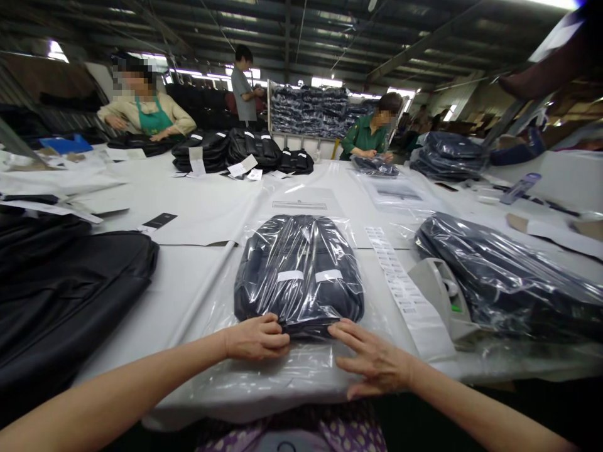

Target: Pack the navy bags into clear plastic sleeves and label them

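Observation:
A folded dark garment in a clear plastic bag (298, 267) lies on the white table (198, 220) in front of me. My left hand (257, 338) has its fingers curled and pressed on the bag's near edge. My right hand (377, 364) lies flat with fingers stretched out on the loose open end of the bag, its fingertips touching the garment's near edge.
A strip of sticker labels (400, 282) and a tape dispenser (447, 301) sit right of the bag, then more bagged garments (509, 282). Dark unbagged garments (61, 295) lie at left. Stacks of garments (245, 150) and three other people work at the far side.

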Demonstrator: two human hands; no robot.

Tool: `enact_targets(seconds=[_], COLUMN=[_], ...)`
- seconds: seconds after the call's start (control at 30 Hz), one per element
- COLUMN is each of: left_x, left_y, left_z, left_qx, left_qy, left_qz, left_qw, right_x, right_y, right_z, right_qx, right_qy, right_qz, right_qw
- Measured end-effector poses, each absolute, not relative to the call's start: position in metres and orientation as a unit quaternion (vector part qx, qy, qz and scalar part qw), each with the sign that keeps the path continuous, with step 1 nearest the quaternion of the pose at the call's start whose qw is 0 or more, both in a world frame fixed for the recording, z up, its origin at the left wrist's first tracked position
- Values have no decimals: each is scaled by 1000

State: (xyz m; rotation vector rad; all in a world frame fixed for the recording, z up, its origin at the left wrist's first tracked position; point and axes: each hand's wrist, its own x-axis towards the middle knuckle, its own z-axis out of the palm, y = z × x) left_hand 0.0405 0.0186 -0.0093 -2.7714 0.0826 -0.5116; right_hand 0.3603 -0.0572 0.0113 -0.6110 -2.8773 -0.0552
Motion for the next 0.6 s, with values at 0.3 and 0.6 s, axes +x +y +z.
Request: enact_targets(seconds=[0.3, 0.6], left_x=[43, 45], left_y=[5, -31], left_z=[-5, -22], left_qx=[-996, -966], left_qy=[-47, -219], left_qz=[-76, -136], left_qw=[30, -14], right_x=[353, 348], right_y=[-67, -67], right_z=[0, -4], right_qx=[-243, -288], right_qy=[-966, -938], right_qz=[-28, -19], right_qw=[81, 191])
